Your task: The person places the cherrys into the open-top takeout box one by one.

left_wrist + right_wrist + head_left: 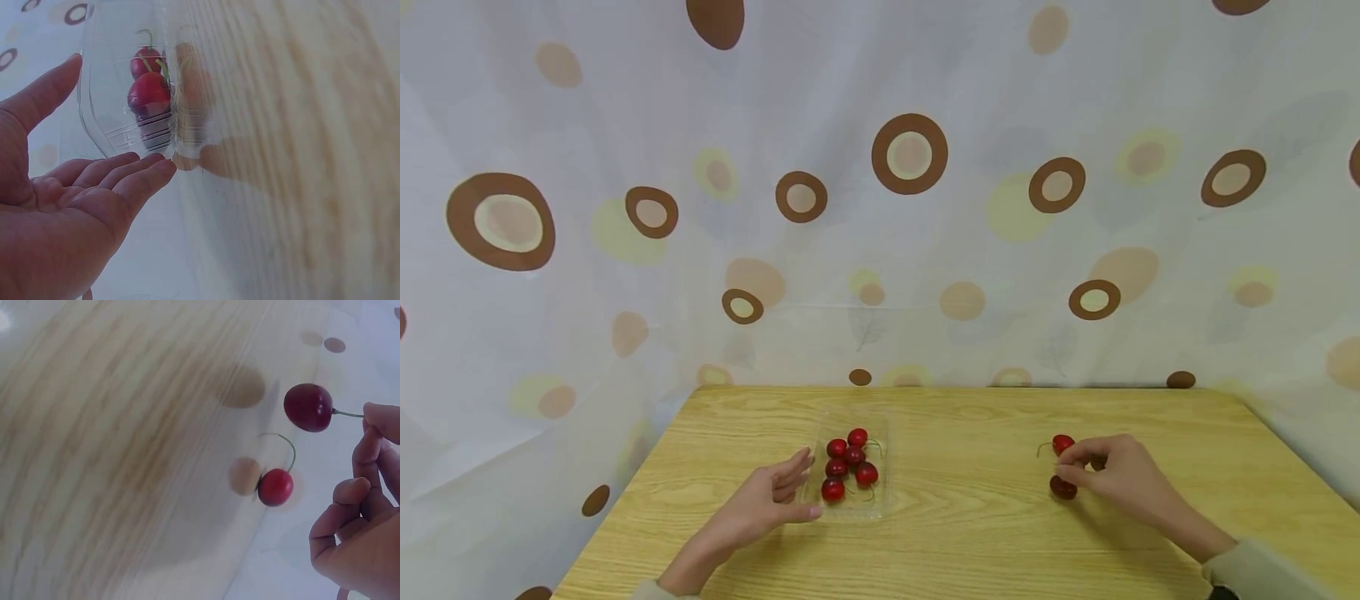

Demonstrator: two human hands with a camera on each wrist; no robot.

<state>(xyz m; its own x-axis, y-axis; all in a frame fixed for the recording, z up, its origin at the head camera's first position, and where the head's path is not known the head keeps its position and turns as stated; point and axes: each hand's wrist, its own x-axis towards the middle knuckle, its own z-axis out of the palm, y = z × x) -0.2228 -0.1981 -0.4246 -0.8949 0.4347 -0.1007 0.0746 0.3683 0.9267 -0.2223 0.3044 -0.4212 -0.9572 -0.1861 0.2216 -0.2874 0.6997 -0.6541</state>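
My right hand (1118, 479) pinches a dark red cherry (307, 407) by its green stem, between thumb and finger. The cherry hangs above the table, its shadow falling on the wood beneath. A brighter red cherry (1062, 444) with a curved stem lies on the table just beyond the fingertips. On the left stands a clear plastic box (882, 505) with several red cherries (867, 475) in it. Beside that box my left hand (758, 505) is spread, thumb and fingers apart, fingertips right at its near left side. Nothing lies in the left palm.
The light wooden table (955, 533) runs between the box and the right hand. A pale curtain (970, 233) with brown and beige ovals hangs behind its far edge and along the sides.
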